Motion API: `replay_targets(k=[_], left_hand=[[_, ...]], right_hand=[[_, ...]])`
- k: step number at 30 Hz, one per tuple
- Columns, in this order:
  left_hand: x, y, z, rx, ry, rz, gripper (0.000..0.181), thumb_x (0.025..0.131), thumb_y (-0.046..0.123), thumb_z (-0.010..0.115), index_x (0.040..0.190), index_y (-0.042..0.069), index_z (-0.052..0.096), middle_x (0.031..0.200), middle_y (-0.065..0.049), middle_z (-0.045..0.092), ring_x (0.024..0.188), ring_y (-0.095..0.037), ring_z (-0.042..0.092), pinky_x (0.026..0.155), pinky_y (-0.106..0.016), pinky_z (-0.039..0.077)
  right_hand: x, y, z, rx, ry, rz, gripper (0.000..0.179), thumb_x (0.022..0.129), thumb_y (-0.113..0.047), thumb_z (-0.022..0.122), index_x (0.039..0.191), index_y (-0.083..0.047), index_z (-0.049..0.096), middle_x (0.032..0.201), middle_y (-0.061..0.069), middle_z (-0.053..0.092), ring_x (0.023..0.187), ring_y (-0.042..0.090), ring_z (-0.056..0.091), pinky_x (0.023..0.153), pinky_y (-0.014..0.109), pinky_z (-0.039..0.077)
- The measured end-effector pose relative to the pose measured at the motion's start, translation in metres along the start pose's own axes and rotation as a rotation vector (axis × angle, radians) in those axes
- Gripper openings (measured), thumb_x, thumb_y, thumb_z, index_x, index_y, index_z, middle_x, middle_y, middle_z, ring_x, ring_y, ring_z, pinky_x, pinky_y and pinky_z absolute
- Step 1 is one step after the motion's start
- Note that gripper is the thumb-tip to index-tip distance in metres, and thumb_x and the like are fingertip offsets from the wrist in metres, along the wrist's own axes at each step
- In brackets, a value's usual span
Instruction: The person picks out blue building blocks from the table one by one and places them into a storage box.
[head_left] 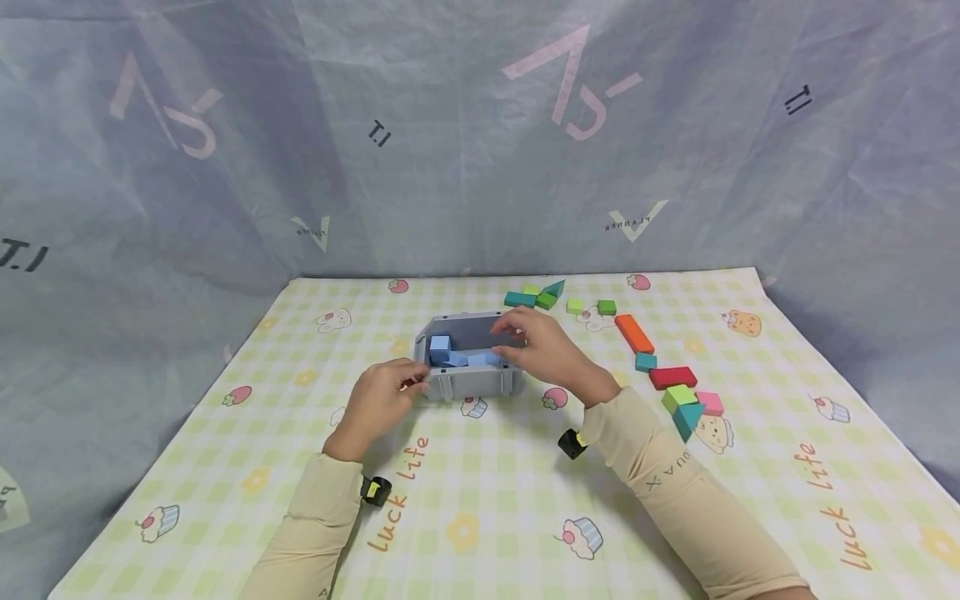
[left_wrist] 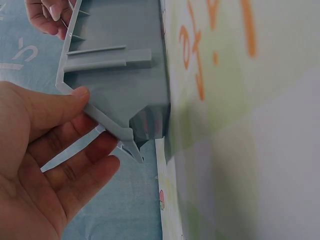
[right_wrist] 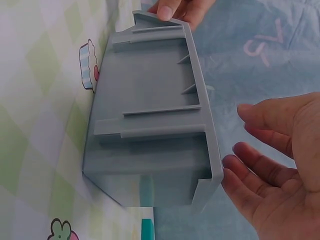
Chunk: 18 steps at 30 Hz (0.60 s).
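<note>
A grey-blue plastic bin [head_left: 476,385] stands on the tablecloth with several light blue blocks [head_left: 440,347] inside. My left hand [head_left: 380,398] pinches the rim at its near left corner; in the left wrist view, the thumb [left_wrist: 80,95] lies over the outer edge and the fingers go behind it. Over the bin's right end is my right hand [head_left: 551,346], its fingers loosely bent with a gap between thumb and fingertips and nothing held. In the right wrist view, those fingers [right_wrist: 250,170] are close beside the rim of the bin [right_wrist: 212,135].
Behind the bin lie several teal and green blocks [head_left: 521,298]. A line of blocks runs down the right side: an orange bar [head_left: 634,333], a red bar [head_left: 672,377], a pink block [head_left: 709,404] and a teal triangle [head_left: 687,421]. A grey-blue curtain [head_left: 465,192] hangs behind the table.
</note>
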<state>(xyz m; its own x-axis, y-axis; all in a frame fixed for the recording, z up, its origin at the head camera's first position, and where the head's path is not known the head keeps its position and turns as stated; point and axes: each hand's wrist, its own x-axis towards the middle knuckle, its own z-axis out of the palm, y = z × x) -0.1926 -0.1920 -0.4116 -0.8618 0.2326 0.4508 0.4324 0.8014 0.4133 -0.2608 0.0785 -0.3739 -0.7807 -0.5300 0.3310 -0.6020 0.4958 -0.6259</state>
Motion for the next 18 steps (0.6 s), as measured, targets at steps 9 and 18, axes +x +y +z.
replay_targets(k=[9,18], left_hand=[[0.0,-0.002,0.002,-0.013,-0.021,-0.015,0.012,0.087,0.011,0.078,0.099,0.012,0.079,0.093,0.003,0.073,0.073,-0.01,0.06,0.068,-0.032,0.05],[-0.003,0.0,0.001,-0.014,-0.027,-0.025,0.014,0.087,0.011,0.078,0.1,0.011,0.079,0.093,0.004,0.073,0.077,-0.011,0.064,0.07,-0.034,0.052]], right_hand=[[-0.002,0.0,-0.002,-0.045,-0.016,-0.008,0.022,0.09,-0.015,0.074,0.112,-0.012,0.069,0.117,0.002,0.064,0.107,0.022,0.062,0.093,0.042,0.052],[-0.007,-0.008,-0.012,-0.046,-0.03,-0.038,0.025,0.093,-0.018,0.072,0.117,-0.01,0.067,0.129,0.007,0.061,0.118,0.025,0.058,0.097,0.043,0.051]])
